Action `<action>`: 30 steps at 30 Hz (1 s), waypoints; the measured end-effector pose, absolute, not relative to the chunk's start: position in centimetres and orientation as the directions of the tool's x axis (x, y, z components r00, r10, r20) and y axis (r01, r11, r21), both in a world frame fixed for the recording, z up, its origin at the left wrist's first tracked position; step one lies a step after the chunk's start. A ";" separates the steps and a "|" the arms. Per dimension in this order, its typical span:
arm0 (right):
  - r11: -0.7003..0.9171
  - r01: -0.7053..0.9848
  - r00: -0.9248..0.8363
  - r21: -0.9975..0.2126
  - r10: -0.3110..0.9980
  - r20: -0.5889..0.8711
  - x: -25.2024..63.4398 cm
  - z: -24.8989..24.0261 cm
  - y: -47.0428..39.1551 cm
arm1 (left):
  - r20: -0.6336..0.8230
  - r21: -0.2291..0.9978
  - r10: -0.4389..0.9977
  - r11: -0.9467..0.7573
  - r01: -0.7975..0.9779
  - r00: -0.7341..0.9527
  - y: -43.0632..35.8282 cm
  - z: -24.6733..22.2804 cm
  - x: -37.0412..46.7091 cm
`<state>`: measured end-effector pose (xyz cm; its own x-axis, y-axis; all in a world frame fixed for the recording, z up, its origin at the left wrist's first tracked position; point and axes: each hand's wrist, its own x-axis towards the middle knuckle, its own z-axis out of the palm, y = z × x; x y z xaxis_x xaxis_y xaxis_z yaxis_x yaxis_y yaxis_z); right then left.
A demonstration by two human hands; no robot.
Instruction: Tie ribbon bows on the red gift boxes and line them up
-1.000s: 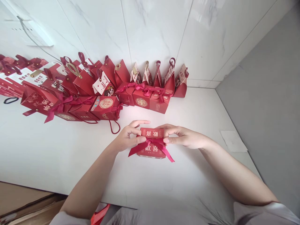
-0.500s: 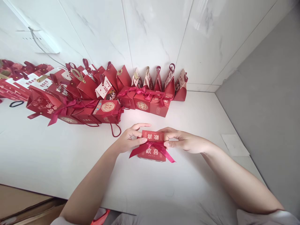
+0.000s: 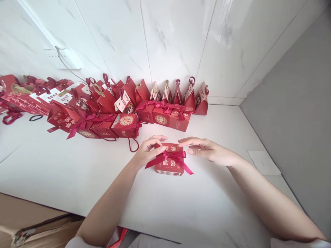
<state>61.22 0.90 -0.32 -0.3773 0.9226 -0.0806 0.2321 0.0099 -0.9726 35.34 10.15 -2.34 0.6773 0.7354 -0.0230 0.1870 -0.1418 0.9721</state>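
Observation:
A small red gift box [image 3: 169, 167] with white Chinese characters rests on the white table in front of me. A magenta ribbon [image 3: 178, 159] is tied in a bow across its top, its tails spreading to both sides. My left hand [image 3: 151, 148] is at the box's left far corner, fingers loosely curved and apart, the thumb over the top edge near the bow; whether it touches the box I cannot tell. Off the right side, my right hand [image 3: 204, 148] hovers with fingers stretched out and nothing in them.
Several red gift boxes with ribbon bows [image 3: 161, 115] stand in rows along the tiled wall, with peaked, strap-handled boxes [image 3: 190, 93] behind them. A wall socket [image 3: 63, 59] with a cable is at the left. A cardboard box [image 3: 33, 220] sits below the table's front edge.
My right hand has let go of the box and moved off to the right, fingers opening. My left hand's grip has loosened. The view has shifted slightly.

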 end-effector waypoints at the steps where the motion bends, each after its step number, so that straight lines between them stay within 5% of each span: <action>1: 0.004 0.258 -0.328 -0.966 0.941 -0.084 61.4 -0.2 0.8 | -0.031 0.976 0.734 -0.124 0.178 0.678 10.1 -2.4 35.4; 4: -0.057 0.385 -0.224 -0.921 0.962 -0.153 61.8 0.2 0.4 | -0.029 0.984 0.730 -0.098 0.146 0.683 9.9 -2.6 35.5; 10: -0.174 0.447 -0.469 -0.878 0.790 -0.395 61.1 0.1 -0.2 | -0.051 0.978 0.683 -0.115 0.175 0.728 9.1 -2.2 36.0; 17: -0.156 0.351 -0.516 -0.923 0.790 -0.330 59.8 -0.2 -0.6 | -0.034 0.964 0.682 -0.169 0.203 0.731 9.1 -2.5 36.4; 30: 0.132 0.353 -0.684 -0.926 0.712 -0.159 60.6 0.2 -0.3 | 0.005 0.941 0.669 -0.255 0.224 0.743 9.8 -3.8 36.5</action>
<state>60.62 -0.32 0.23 -0.6836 0.7123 -0.1589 0.3527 0.1318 -0.9264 36.46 9.84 -3.84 0.7430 0.6693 0.0045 0.2241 -0.2551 0.9406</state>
